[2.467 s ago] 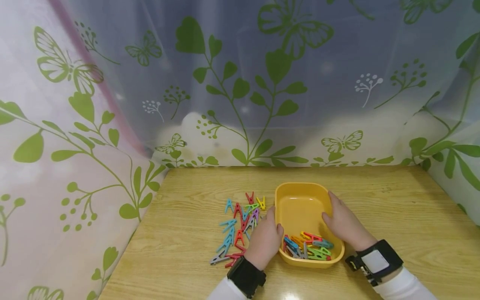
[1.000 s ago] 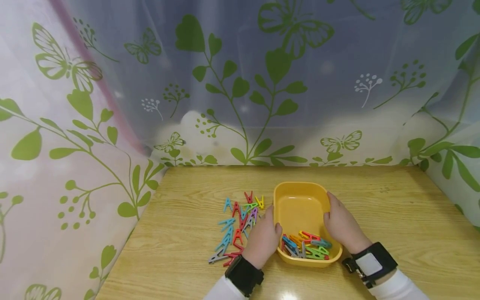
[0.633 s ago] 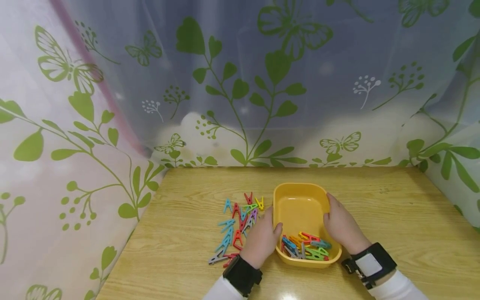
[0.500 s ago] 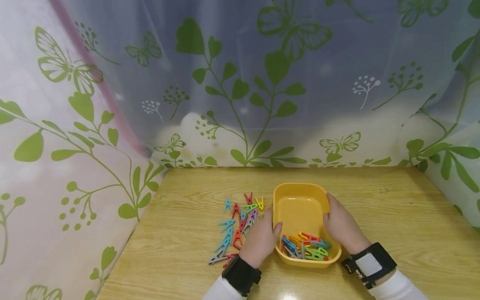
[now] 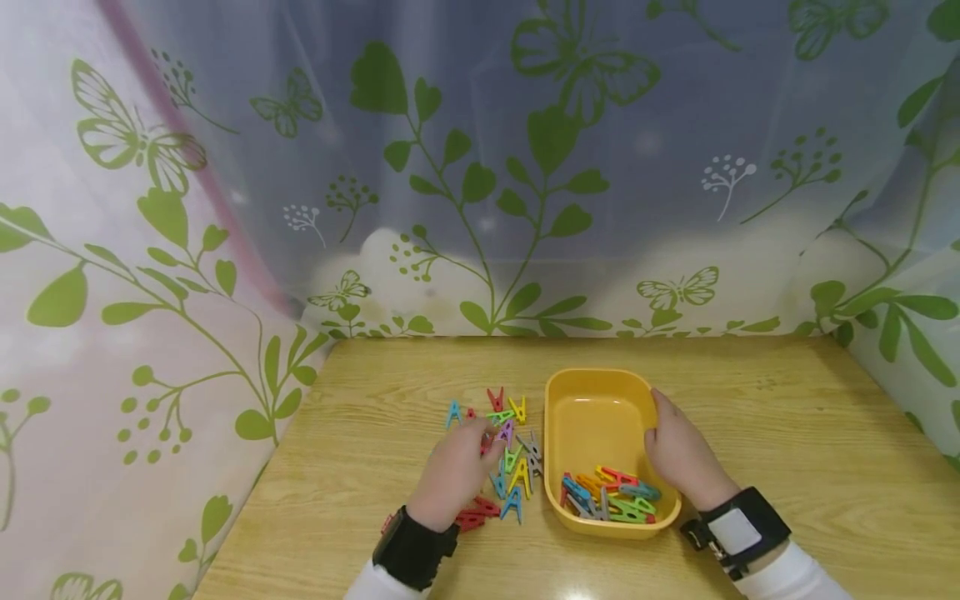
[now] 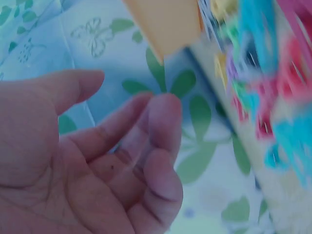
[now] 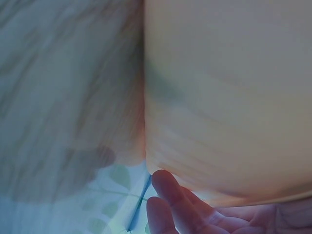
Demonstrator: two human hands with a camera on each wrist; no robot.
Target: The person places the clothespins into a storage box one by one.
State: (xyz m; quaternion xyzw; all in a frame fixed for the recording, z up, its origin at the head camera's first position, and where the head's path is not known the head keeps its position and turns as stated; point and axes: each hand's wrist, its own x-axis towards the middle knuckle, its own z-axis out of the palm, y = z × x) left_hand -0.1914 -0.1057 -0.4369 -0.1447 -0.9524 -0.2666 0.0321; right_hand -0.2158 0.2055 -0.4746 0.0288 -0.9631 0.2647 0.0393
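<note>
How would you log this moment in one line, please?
left hand: over loose clothespins, empty; right hand: holding yellow bin; inside bin: more clothespins

The right hand grips the side of a yellow tub, colorful clothespins piled at its near end. The left hand is over loose clothespins on the wood-grain table.
</note>
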